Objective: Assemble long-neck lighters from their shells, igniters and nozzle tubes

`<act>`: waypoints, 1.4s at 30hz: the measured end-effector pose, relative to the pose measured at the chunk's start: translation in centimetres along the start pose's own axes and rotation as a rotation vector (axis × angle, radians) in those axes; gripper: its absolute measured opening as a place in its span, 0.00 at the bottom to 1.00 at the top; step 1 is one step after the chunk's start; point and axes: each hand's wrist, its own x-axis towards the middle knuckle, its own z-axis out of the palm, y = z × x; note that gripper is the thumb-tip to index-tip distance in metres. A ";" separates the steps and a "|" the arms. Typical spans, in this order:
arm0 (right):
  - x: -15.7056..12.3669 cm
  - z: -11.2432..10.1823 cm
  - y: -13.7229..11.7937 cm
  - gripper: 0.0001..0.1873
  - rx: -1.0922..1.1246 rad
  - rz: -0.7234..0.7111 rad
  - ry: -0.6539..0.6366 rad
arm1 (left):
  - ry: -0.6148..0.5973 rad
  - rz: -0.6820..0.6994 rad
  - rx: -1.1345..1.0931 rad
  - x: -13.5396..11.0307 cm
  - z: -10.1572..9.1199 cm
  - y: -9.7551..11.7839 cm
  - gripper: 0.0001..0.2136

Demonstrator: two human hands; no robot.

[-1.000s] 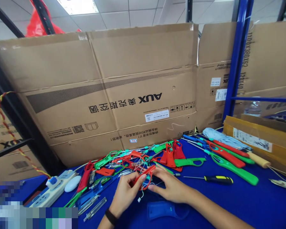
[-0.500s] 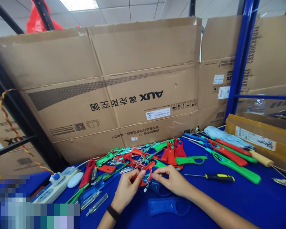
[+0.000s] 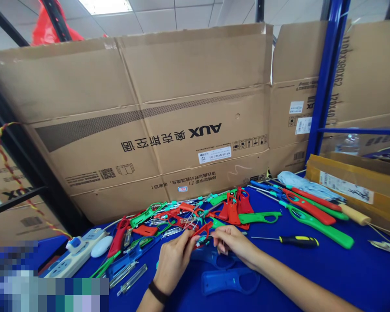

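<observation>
My left hand [image 3: 175, 258], with a dark band on the wrist, pinches a red plastic lighter casing [image 3: 205, 229] above the blue table. Thin wires and a small teal part [image 3: 202, 239] show at the casing; my fingers cover its lower end. Close on its right side, my right hand [image 3: 232, 242] has thumb and forefinger pressed together. Whatever lies between those fingertips is too small to make out. Beneath the hands is a translucent blue casing half [image 3: 211, 258], and nearer to me lies another blue half [image 3: 221, 281].
Behind the hands spreads a pile of red and green casings [image 3: 149, 215] with clear tubes. A screwdriver [image 3: 299, 241] and several long lighters [image 3: 325, 225] lie to the right. At left is a power strip [image 3: 74, 255]; a cardboard sheet [image 3: 169, 99] stands behind.
The red casing has tilted flatter in my left hand, which has turned so its back shows more. My right hand's fingers have curled in more beside it.
</observation>
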 end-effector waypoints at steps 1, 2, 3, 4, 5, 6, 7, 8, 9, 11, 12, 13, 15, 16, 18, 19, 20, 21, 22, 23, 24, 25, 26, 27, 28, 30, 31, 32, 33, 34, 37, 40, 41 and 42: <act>-0.1 -0.1 -0.2 0.20 0.022 0.015 -0.005 | 0.008 0.011 0.014 0.0 0.0 -0.1 0.16; -0.2 -0.1 -0.4 0.20 0.042 0.030 -0.014 | 0.016 0.019 0.027 0.0 -0.1 -0.1 0.16; -0.3 -0.2 -0.6 0.20 0.063 0.044 -0.022 | 0.023 0.028 0.040 0.0 -0.1 -0.1 0.17; -0.4 -0.1 -0.7 0.20 0.083 0.056 -0.029 | 0.028 0.038 0.052 0.0 -0.1 -0.1 0.17; -0.5 -0.1 -0.8 0.21 0.104 0.068 -0.034 | 0.030 0.048 0.064 0.0 0.0 -0.1 0.17; -0.6 0.0 -0.9 0.21 0.127 0.078 -0.038 | 0.030 0.061 0.075 -0.1 0.0 0.0 0.17; -0.6 0.0 -0.9 0.21 0.151 0.086 -0.039 | 0.031 0.074 0.086 -0.1 0.0 0.1 0.17; -0.7 0.1 -0.9 0.22 0.176 0.093 -0.040 | 0.031 0.086 0.096 -0.1 0.1 0.2 0.17; -0.7 0.1 -0.9 0.22 0.200 0.097 -0.040 | 0.033 0.097 0.107 -0.1 0.1 0.3 0.17; -0.6 0.1 -0.8 0.22 0.241 0.094 -0.033 | 0.039 0.107 0.126 -0.1 0.2 0.4 0.16; -0.6 0.1 -0.8 0.22 0.257 0.088 -0.030 | 0.042 0.109 0.135 -0.1 0.2 0.5 0.15; -0.6 0.1 -0.7 0.23 0.268 0.082 -0.028 | 0.045 0.107 0.143 -0.1 0.3 0.5 0.14; -0.6 0.0 -0.8 0.23 0.275 0.075 -0.030 | 0.056 0.095 0.154 -0.2 0.3 0.7 0.13; -0.6 0.0 -0.8 0.22 0.272 0.075 -0.035 | 0.065 0.084 0.158 -0.2 0.3 0.7 0.12; -0.7 0.0 -0.8 0.22 0.260 0.078 -0.044 | 0.086 0.058 0.159 -0.3 0.3 0.9 0.12; -0.7 0.1 -0.8 0.22 0.255 0.077 -0.048 | 0.092 0.049 0.146 -0.4 0.2 1.1 0.12; -0.7 0.1 -0.7 0.22 0.251 0.074 -0.050 | 0.088 0.047 0.124 -0.5 0.2 1.3 0.12; -0.7 0.1 -0.7 0.22 0.251 0.071 -0.051 | 0.074 0.050 0.102 -0.6 0.2 1.4 0.12; -0.7 0.1 -0.6 0.23 0.250 0.069 -0.051 | 0.052 0.054 0.086 -0.7 0.1 1.6 0.12; -0.7 0.1 -0.5 0.23 0.240 0.063 -0.048 | 0.028 0.058 0.079 -0.7 0.1 1.6 0.12; -0.6 0.0 -0.5 0.24 0.215 0.052 -0.042 | 0.008 0.056 0.084 -0.7 0.0 1.6 0.13; -0.5 -0.1 -0.4 0.25 0.171 0.037 -0.036 | -0.002 0.045 0.104 -0.6 -0.1 1.5 0.13; -0.5 -0.3 -0.5 0.26 0.109 0.014 -0.028 | -0.002 0.026 0.130 -0.5 -0.2 1.2 0.12; -0.4 -0.5 -0.5 0.27 0.033 -0.015 -0.017 | 0.006 0.003 0.159 -0.3 -0.3 0.8 0.12; -0.4 -0.7 -0.7 0.28 -0.049 -0.046 0.000 | 0.014 -0.020 0.186 -0.1 -0.5 0.4 0.11; -0.3 -1.1 -1.1 0.30 -0.200 -0.104 0.047 | 0.036 -0.069 0.244 0.2 -0.8 -0.8 0.11; -0.4 -1.3 -1.3 0.29 -0.263 -0.138 0.076 | 0.054 -0.091 0.269 0.4 -1.0 -1.3 0.11; -0.4 -1.5 -1.6 0.28 -0.314 -0.175 0.106 | 0.075 -0.107 0.290 0.5 -1.2 -1.7 0.11; -0.5 -1.7 -1.9 0.27 -0.353 -0.212 0.131 | 0.097 -0.116 0.304 0.6 -1.4 -2.0 0.11; -0.6 -1.9 -2.2 0.27 -0.380 -0.246 0.153 | 0.112 -0.113 0.311 0.6 -1.5 -2.1 0.11; -0.8 -2.5 -3.2 0.25 -0.424 -0.321 0.209 | 0.078 -0.016 0.275 0.6 -1.7 -1.4 0.11; -1.1 -3.2 -3.8 0.22 -0.544 -0.395 0.252 | -0.061 0.129 0.171 0.3 -1.4 -0.1 0.10; -1.2 -3.4 -3.9 0.20 -0.606 -0.418 0.254 | -0.111 0.156 0.130 0.2 -1.2 0.3 0.10; -1.3 -3.6 -3.9 0.18 -0.671 -0.438 0.247 | -0.155 0.166 0.094 0.1 -0.9 0.5 0.10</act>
